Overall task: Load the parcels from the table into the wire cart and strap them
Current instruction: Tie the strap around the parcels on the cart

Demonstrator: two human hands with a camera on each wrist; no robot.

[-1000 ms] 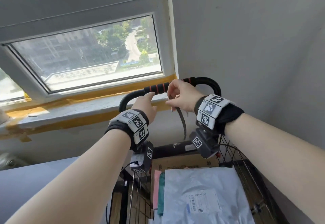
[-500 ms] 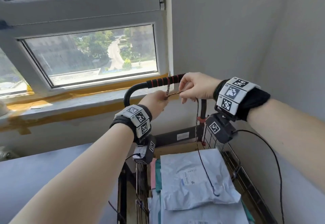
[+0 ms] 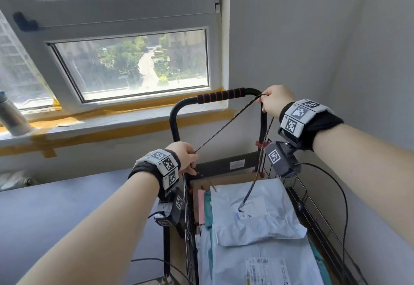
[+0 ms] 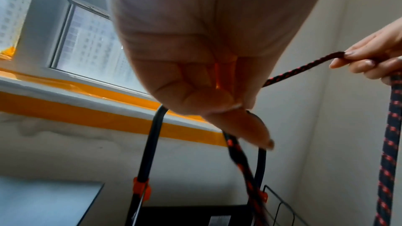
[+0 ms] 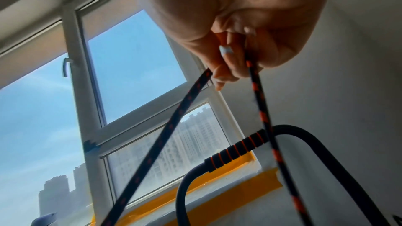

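A black and red elastic strap point(image 3: 226, 124) runs taut between my two hands. My right hand point(image 3: 272, 101) pinches it high up by the right bend of the cart handle point(image 3: 220, 95). From there the strap point(image 5: 262, 114) hangs down to a pale grey mailer parcel point(image 3: 266, 215) lying on top in the wire cart point(image 3: 300, 197). My left hand point(image 3: 187, 157) pinches the strap point(image 4: 238, 154) lower, near the cart's back left corner. More grey, teal and pink parcels point(image 3: 257, 264) are stacked in the cart under the top one.
The window sill point(image 3: 89, 125) with orange tape runs behind the cart, with a metal bottle point(image 3: 12, 116) at its left end. The grey-blue table point(image 3: 56, 213) is to the left. A wall point(image 3: 336, 60) stands close on the right. A black cable point(image 3: 340, 213) hangs from my right wrist.
Both hands have left the handle grip and drawn the strap out. My left hand dropped to the cart's back corner and my right moved right, so the strap now runs taut between them.
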